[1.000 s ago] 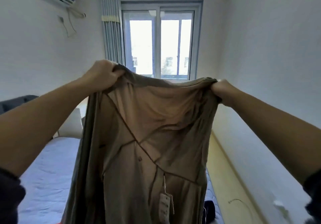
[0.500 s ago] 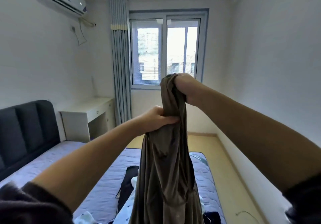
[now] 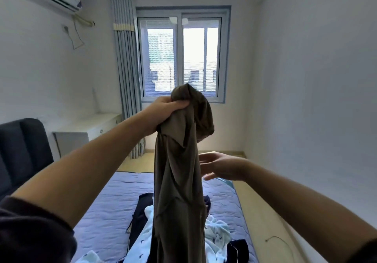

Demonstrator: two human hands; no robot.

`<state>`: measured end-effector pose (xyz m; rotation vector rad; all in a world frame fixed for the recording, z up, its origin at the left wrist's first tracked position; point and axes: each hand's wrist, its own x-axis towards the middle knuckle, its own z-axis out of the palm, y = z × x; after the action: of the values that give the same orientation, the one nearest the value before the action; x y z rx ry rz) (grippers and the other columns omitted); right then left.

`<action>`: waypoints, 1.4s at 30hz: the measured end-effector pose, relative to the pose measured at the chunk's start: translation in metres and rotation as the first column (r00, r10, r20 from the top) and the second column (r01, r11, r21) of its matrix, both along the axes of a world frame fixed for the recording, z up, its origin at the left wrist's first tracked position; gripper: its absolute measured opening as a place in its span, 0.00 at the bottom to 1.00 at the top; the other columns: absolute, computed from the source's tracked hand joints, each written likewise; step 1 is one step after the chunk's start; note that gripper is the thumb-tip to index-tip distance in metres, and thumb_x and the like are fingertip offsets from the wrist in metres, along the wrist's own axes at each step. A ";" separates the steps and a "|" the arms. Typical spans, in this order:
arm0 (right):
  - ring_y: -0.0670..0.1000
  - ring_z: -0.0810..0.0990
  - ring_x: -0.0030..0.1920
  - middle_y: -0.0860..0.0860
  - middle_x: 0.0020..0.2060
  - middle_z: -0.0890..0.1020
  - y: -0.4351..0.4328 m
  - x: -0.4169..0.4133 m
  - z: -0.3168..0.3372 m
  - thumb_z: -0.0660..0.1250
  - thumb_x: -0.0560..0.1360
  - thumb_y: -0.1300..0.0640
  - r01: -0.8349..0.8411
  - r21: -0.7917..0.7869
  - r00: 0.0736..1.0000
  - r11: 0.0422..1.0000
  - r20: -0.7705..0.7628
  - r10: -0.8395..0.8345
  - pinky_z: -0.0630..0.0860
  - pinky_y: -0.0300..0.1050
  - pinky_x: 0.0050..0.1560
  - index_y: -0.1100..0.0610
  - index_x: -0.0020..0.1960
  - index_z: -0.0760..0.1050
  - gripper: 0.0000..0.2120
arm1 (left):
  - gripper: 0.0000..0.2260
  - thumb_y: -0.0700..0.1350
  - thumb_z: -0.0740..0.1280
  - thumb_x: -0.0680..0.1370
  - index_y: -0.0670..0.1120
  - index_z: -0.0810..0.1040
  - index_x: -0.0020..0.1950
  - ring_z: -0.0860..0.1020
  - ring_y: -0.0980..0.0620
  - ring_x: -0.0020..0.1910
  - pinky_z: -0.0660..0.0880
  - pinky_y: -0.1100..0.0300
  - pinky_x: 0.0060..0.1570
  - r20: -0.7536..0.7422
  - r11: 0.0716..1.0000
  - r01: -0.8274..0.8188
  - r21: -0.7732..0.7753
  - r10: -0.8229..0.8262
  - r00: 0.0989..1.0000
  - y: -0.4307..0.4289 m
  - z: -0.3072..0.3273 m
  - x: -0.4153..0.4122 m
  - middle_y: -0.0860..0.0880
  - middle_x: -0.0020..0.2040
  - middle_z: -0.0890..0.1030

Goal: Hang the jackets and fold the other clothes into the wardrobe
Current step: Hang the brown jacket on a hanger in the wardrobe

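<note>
A brown-olive garment (image 3: 179, 173) hangs folded lengthwise in front of me, its lower end reaching the bottom of the view. My left hand (image 3: 165, 111) grips its bunched top, held up before the window. My right hand (image 3: 219, 166) hovers just right of the hanging cloth at mid-height, fingers spread and holding nothing. Below lies a pile of other clothes: a pale blue patterned piece (image 3: 216, 234) and dark navy pieces (image 3: 140, 211) on the bed (image 3: 106, 211).
The bed has a lilac quilted cover and a dark headboard (image 3: 22, 150) at the left. A white desk (image 3: 85, 130) stands by the curtain (image 3: 127, 74). The window (image 3: 181, 56) is straight ahead. A strip of wooden floor (image 3: 263, 222) runs along the right wall.
The garment went from spread wide between both hands to gathered into one narrow hanging strip. My left hand took over the top, and my right hand let go and dropped beside the cloth.
</note>
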<state>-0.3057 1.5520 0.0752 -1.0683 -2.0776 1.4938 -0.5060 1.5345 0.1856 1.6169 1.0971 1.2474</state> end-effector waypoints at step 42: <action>0.50 0.80 0.42 0.54 0.41 0.81 0.026 0.018 0.004 0.67 0.76 0.65 0.121 0.168 0.973 0.978 0.173 -0.150 0.78 0.41 0.44 0.61 0.45 0.79 0.03 | 0.05 0.46 0.68 0.77 0.46 0.79 0.43 0.78 0.51 0.41 0.77 0.60 0.49 -0.188 0.963 -0.251 0.101 0.266 0.946 0.000 0.000 -0.112 0.47 0.43 0.81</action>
<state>-0.2877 1.5779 0.0794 -1.3008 -2.1542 1.1846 -0.6183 1.5345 0.1854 1.7257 1.4410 1.3280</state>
